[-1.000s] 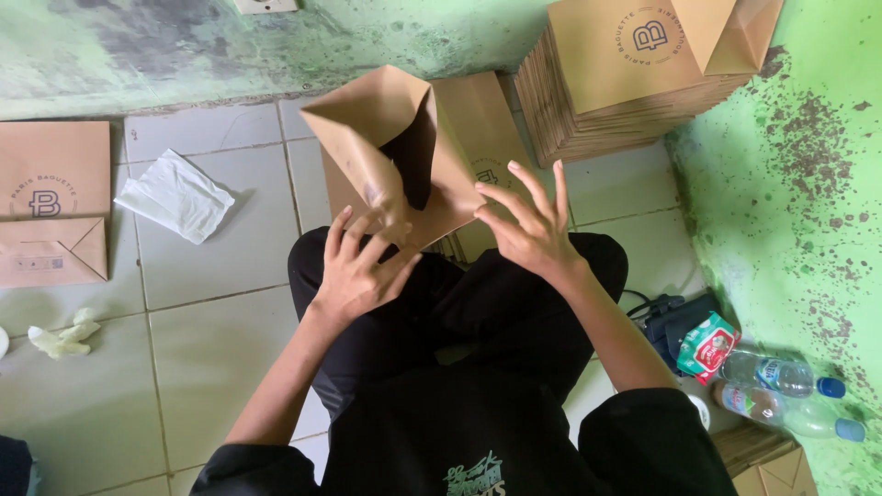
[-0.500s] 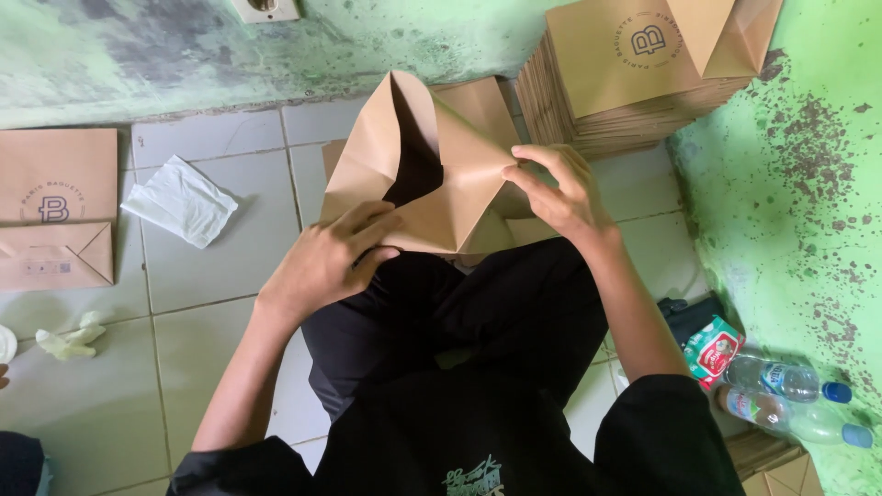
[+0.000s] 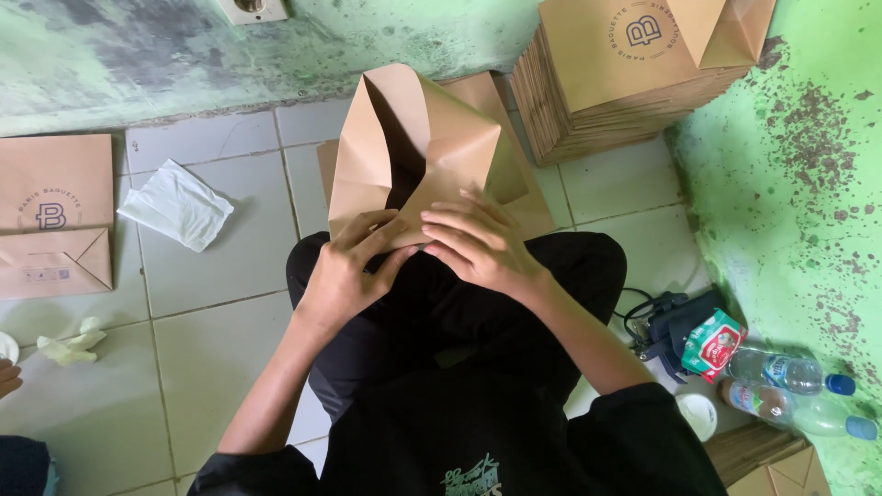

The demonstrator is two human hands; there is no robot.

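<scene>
I sit cross-legged on a tiled floor with an opened brown paper bag (image 3: pixel 432 147) standing on my knees, its mouth facing me. My left hand (image 3: pixel 344 266) grips the bag's near lower edge on the left side. My right hand (image 3: pixel 478 243) presses on the same edge just to the right, fingers spread over the paper. Both hands touch each other at the bag's bottom fold. More flat brown paper (image 3: pixel 528 197) lies under and behind the bag.
A tall stack of flat brown bags (image 3: pixel 616 83) stands at the back right by the green wall. One flat bag (image 3: pixel 50 216) lies far left, a white cloth (image 3: pixel 175 207) beside it. Two plastic bottles (image 3: pixel 790 390) and a small carton (image 3: pixel 712 344) lie at right.
The bag has been turned upright and opened toward me. Both hands came together from the bag's sides down to its near bottom edge.
</scene>
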